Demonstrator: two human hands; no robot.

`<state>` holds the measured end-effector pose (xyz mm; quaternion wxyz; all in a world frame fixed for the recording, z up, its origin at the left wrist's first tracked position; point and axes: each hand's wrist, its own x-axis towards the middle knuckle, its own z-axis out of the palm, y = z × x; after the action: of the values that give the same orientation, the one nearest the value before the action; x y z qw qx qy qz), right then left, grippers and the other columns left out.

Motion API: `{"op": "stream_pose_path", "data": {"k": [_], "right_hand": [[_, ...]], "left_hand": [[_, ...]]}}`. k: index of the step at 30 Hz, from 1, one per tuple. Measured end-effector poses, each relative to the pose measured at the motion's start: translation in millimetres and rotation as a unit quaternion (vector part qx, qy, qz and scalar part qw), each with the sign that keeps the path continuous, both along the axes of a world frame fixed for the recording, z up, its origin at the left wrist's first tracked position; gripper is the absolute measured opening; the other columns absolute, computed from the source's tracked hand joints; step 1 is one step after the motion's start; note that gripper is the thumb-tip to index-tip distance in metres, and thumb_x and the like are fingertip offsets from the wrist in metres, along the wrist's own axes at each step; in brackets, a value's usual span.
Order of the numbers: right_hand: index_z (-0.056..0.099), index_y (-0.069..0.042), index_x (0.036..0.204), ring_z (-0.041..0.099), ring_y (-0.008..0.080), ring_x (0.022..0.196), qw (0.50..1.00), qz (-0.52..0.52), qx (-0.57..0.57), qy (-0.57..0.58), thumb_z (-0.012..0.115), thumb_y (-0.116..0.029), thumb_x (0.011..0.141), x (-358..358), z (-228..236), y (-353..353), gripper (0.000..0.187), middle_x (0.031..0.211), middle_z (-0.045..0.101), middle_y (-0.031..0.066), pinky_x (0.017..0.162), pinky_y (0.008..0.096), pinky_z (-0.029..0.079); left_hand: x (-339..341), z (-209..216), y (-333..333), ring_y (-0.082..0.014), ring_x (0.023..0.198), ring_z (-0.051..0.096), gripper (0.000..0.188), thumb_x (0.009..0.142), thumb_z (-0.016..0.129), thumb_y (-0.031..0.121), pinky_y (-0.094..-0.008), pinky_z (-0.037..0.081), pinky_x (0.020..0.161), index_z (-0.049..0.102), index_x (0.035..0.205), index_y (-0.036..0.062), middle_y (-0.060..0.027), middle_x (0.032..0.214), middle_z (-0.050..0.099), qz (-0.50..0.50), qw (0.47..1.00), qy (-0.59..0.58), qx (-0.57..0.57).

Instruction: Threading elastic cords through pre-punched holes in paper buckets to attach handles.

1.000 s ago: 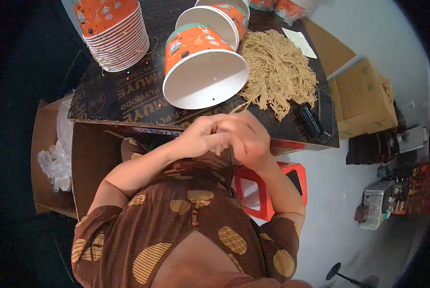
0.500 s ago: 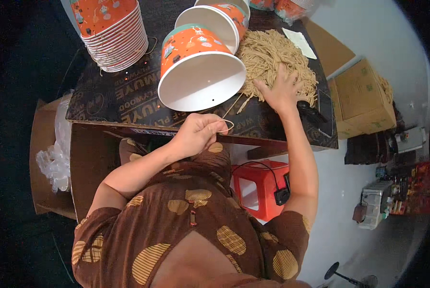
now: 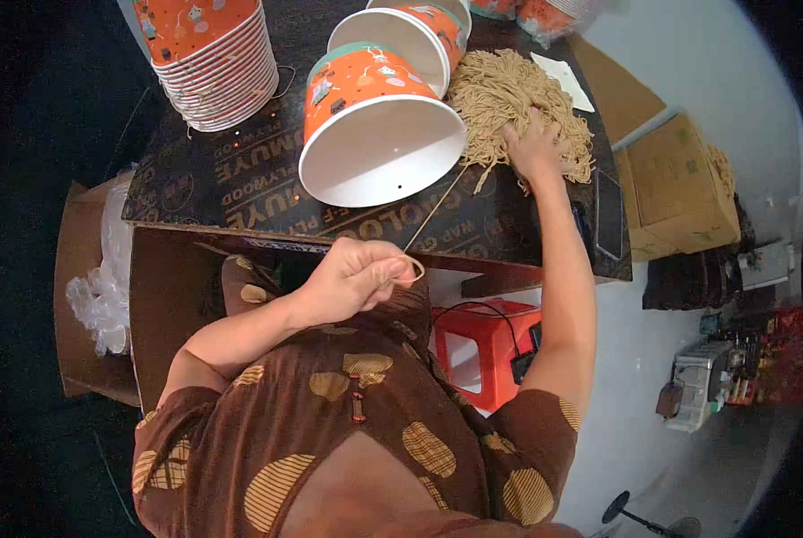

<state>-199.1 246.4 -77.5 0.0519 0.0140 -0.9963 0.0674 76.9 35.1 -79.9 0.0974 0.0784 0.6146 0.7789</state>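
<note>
Near the table's front edge my left hand [image 3: 352, 280] is closed, pinching the looped end of a thin tan cord [image 3: 435, 208]. From those fingers the cord runs up, fairly straight, to a heap of tan cords [image 3: 500, 94] on the right side of the table. My right hand [image 3: 539, 154] lies on that heap with its fingers apart and the fingertips partly sunk among the strands. Left of the heap, an orange patterned paper bucket [image 3: 366, 85] lies on its side, its white mouth turned toward me.
More paper buckets [image 3: 392, 45] lie behind it. A tall nested stack of them [image 3: 218, 81] is at the table's [image 3: 213, 193] left. A phone [image 3: 608, 215] lies at the right edge. Cardboard boxes [image 3: 675, 184] flank the table; a red stool [image 3: 500, 341] is below.
My left hand has drawn slightly down toward me, and the cord has lengthened from the heap. My right hand has shifted a little, its fingers now deeper in the cords.
</note>
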Motion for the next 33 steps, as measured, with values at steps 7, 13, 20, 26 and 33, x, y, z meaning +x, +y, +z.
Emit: {"op": "stream_pose_path", "data": {"k": [7,13,20,26,33], "right_hand": [[0.027,-0.026,0.147,0.017,0.051,0.136,0.999,-0.039,-0.002,0.015,0.045,-0.061,0.088,-1.1,1.6,-6.4,0.071,0.151,0.019,0.0231,0.101,0.0725,0.017],[0.029,-0.015,0.146,0.019,0.0511,0.135,0.996,-0.04,-0.044,-0.072,0.05,-0.054,0.083,1.8,25.0,-21.3,0.078,0.151,0.02,0.0256,0.102,0.0712,0.015],[0.025,-0.007,0.148,0.014,0.0552,0.136,0.992,-0.056,-0.068,-0.084,0.052,-0.077,0.071,21.9,45.2,-42.0,0.107,0.151,0.012,0.032,0.101,0.0737,0.013],[0.035,-0.009,0.141,0.02,0.0554,0.134,0.994,-0.08,-0.067,-0.012,0.058,-0.066,0.073,10.1,23.4,-25.0,0.092,0.148,0.02,0.0325,0.099,0.0744,0.016],[0.042,-0.005,0.132,0.03,0.05,0.128,0.991,-0.097,-0.082,0.034,0.06,-0.052,0.078,-7.9,11.6,-29.4,0.074,0.137,0.033,0.0302,0.097,0.069,0.024]], "left_hand": [[34.4,3.6,-21.8,-0.0039,0.048,0.038,0.03,0.101,0.046,0.025,-0.0202,0.031,0.045,0.059,0.086,0.0017,0.0027,0.057,0.046,-0.04,0.999,-0.002,-0.03],[36.8,5.5,-23.7,-0.0074,0.058,0.046,0.015,0.097,0.048,0.011,-0.0239,0.04,0.053,0.056,0.1,-0.0018,-0.0028,0.067,0.054,0.178,0.974,-0.001,-0.14],[26.1,6.0,-14.6,-0.0138,0.053,0.049,0.021,0.09,0.057,0.005,-0.0293,0.04,0.051,0.053,0.108,-0.0047,-0.0083,0.062,0.055,0.181,0.902,0.092,-0.382],[17.4,1.8,-18.4,-0.0409,0.057,0.059,0.011,0.087,0.057,0.004,-0.0444,0.046,0.053,0.053,0.088,-0.0055,-0.0235,0.061,0.058,0.209,0.824,0.167,-0.5],[24.2,16.8,-26.0,-0.0314,0.05,0.057,0.011,0.076,0.056,0.005,-0.0386,0.045,0.05,0.054,0.068,-0.003,-0.0196,0.059,0.054,0.096,0.898,0.141,-0.405]]}}
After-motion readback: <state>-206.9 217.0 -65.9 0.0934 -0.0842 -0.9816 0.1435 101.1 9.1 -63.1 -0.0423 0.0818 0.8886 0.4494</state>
